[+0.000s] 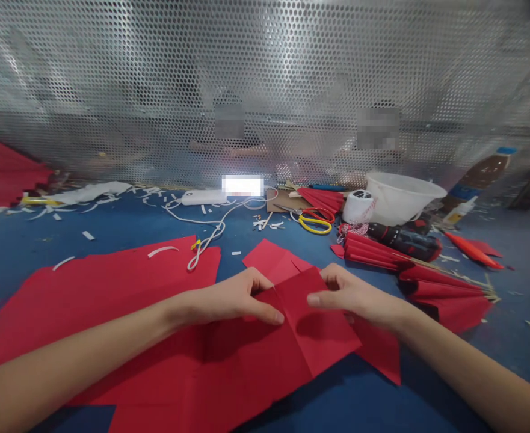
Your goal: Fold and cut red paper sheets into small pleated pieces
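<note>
My left hand (233, 299) and my right hand (355, 294) rest on a folded sheet of red paper (312, 319), one on each side of its crease. Fingers of both hands curl over the raised folded edges, and the thumbs come close together near the middle. The paper's underside is hidden where my palms cover it. Below and to the left, a larger sheet of red paper (93, 300) spreads across the blue tabletop (34, 240) beneath my left forearm.
Yellow-handled scissors (314, 221), a white bowl (402, 197), a twine spool (358, 206) and a black cordless drill (402, 240) stand beyond my hands. Pleated red paper fans (445, 297) lie to the right. White paper scraps and a white cable (210, 225) lie ahead, before a perforated metal screen (265, 78).
</note>
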A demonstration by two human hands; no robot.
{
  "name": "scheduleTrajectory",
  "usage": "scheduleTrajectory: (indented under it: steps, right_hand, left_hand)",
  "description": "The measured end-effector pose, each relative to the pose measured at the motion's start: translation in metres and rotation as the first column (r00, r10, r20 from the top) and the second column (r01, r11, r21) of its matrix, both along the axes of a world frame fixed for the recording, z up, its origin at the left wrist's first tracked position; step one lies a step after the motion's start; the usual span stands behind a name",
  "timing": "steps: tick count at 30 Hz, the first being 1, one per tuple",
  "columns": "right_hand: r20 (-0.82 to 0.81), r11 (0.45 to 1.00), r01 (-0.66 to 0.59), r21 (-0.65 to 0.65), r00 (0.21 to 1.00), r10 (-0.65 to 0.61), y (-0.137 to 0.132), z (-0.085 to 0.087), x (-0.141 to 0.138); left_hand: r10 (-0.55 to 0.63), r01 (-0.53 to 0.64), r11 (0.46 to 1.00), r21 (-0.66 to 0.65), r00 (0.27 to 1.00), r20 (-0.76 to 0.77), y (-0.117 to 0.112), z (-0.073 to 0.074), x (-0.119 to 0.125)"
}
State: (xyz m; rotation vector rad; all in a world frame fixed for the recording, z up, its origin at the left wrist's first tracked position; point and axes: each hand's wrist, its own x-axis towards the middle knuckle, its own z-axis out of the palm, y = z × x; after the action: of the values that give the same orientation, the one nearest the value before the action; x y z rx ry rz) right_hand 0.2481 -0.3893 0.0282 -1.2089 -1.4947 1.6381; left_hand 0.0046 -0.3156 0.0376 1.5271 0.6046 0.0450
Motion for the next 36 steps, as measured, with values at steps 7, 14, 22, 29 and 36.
scheduleTrajectory:
  steps: [7,14,22,29,36]
  right_hand:
    - [-0.062,1.000,-0.010,-0.021,0.998,0.009,-0.016,-0.008,-0.017]
    - [-0.096,0.999,-0.028,0.045,0.995,0.032,-0.016,-0.010,-0.019]
    - [-0.130,0.999,0.032,-0.009,0.991,-0.033,-0.022,-0.015,-0.019]
    - [-0.114,0.999,0.044,-0.020,0.992,-0.046,-0.022,-0.015,-0.018]
    - [-0.093,0.999,0.045,0.015,0.995,-0.043,-0.023,-0.016,-0.018]
  left_hand:
    - [-0.028,0.029,0.999,0.035,0.999,-0.034,-0.004,-0.010,0.001]
    - [-0.036,0.041,0.995,0.091,0.998,-0.053,-0.006,-0.014,0.001]
    - [-0.089,0.091,0.994,0.055,0.995,-0.046,-0.004,-0.009,0.000]
    - [-0.097,0.097,0.995,-0.005,0.995,-0.014,-0.002,-0.008,-0.002]
    - [-0.093,0.094,0.995,-0.019,0.996,0.007,0.000,-0.009,-0.002]
